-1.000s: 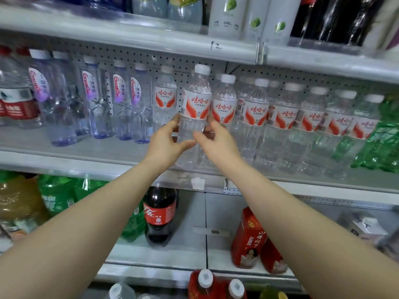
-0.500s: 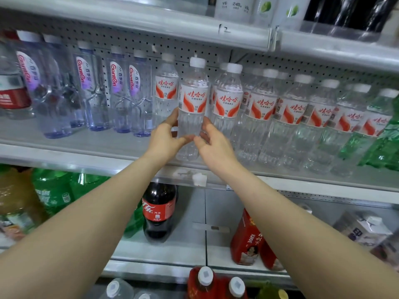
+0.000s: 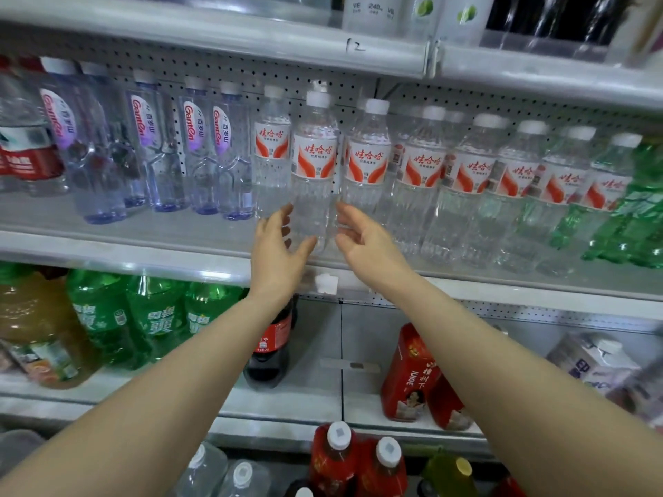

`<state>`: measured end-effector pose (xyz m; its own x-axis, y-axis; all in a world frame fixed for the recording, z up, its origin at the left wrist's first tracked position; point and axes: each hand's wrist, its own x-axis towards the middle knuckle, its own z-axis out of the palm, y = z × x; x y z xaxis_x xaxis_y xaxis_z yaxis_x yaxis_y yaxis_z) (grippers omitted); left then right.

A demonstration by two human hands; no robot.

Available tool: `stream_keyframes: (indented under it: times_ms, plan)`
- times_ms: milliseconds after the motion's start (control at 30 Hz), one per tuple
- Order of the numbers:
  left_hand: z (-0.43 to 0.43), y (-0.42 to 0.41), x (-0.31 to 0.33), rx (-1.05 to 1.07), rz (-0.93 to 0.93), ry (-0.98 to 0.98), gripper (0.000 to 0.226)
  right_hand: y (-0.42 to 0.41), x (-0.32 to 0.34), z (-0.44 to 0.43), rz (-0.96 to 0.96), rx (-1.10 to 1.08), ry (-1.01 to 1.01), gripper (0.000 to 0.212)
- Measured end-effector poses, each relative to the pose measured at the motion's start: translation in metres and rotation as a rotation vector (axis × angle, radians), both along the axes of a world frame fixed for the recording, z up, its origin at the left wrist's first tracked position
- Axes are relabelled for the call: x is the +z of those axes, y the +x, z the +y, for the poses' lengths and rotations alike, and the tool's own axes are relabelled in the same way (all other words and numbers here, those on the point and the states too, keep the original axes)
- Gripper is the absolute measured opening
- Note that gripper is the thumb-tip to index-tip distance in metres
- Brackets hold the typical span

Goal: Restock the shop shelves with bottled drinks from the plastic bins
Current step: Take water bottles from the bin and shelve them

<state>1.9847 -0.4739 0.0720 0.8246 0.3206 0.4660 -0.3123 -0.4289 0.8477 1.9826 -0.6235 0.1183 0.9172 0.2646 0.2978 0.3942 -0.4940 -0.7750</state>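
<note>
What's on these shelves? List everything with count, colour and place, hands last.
Red-and-white-labelled water bottles: at least eight, clear, middle shelf centre to right.
Purple-labelled bottles: about five, clear, middle shelf left.
Green bottles: three, lower shelf left; more, middle shelf far right.
Cola bottle: one, dark, lower shelf centre.
Juice cartons: two, red, lower shelf.
Red bottles: two, white caps, bottom.
Left hand, right hand: open, flanking one water bottle.

Loosely spread, the left grip (image 3: 278, 243) and right grip (image 3: 364, 243) flank a clear water bottle (image 3: 314, 156) standing upright on the middle shelf (image 3: 107, 245).
</note>
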Motion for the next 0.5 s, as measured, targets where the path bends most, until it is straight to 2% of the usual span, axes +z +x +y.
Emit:
stream_keyframes:
  times_ms: [200,500]
  plan:
    - [-0.043,-0.031,-0.009,-0.120,-0.005,-0.106,0.043,-0.018,-0.011,-0.047,-0.037,-0.014,0.021,0.045]
    - [-0.144,-0.060,-0.039,-0.353,0.068,0.144,0.035,-0.062,-0.052,-0.160,-0.065,-0.192,0.062,0.033]
